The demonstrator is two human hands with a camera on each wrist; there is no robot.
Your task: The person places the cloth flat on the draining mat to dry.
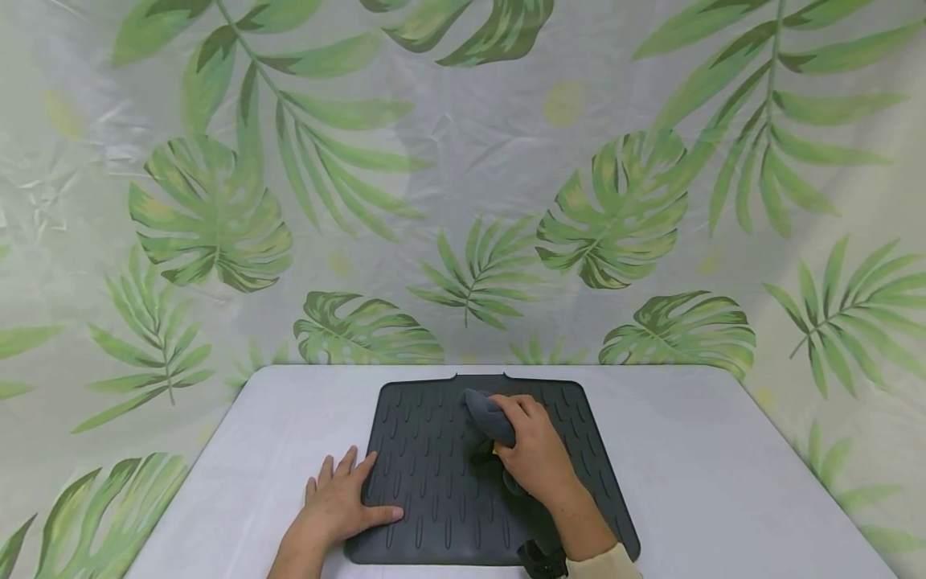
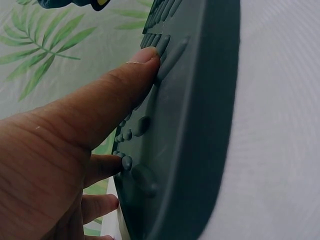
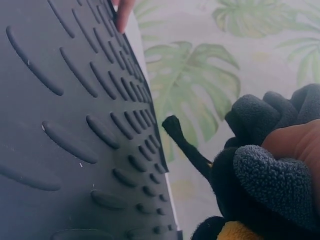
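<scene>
Mat: one dark grey, ridged, round-cornered mat (image 1: 415,466), apparently rubber or plastic, flat on a white-covered table (image 1: 694,466); short tab-like projection on the far edge. Ridges run roughly from near edge to far edge. A few pale specks (image 3: 80,165) on the surface, seen in the right wrist view.

Bundle: one soft, fleecy grey, black and yellow bundle (image 1: 489,416), plush in look; exact kind cannot be told. Located over the mat's far half, slightly right of its middle; judged from the wrist views to be raised off the mat. Grey upper part lies aslant, from the mat's far left toward its near right. A thin black stalk (image 3: 187,147) sticks out.

Right hand (image 1: 535,450): the nearer hand, fingers curled about the bundle, forearm entering over the mat's near right corner. Grey part projects leftward and away from the fingers.

Left hand (image 1: 336,507): at the mat's left edge, fingers spread, thumb on the ridged surface; grips nothing. From it, the bundle lies rightward and farther out across the mat. Hands well apart.

Backdrop: pale sheet with green leaf print (image 1: 470,161), beyond the mat's far edge.
</scene>
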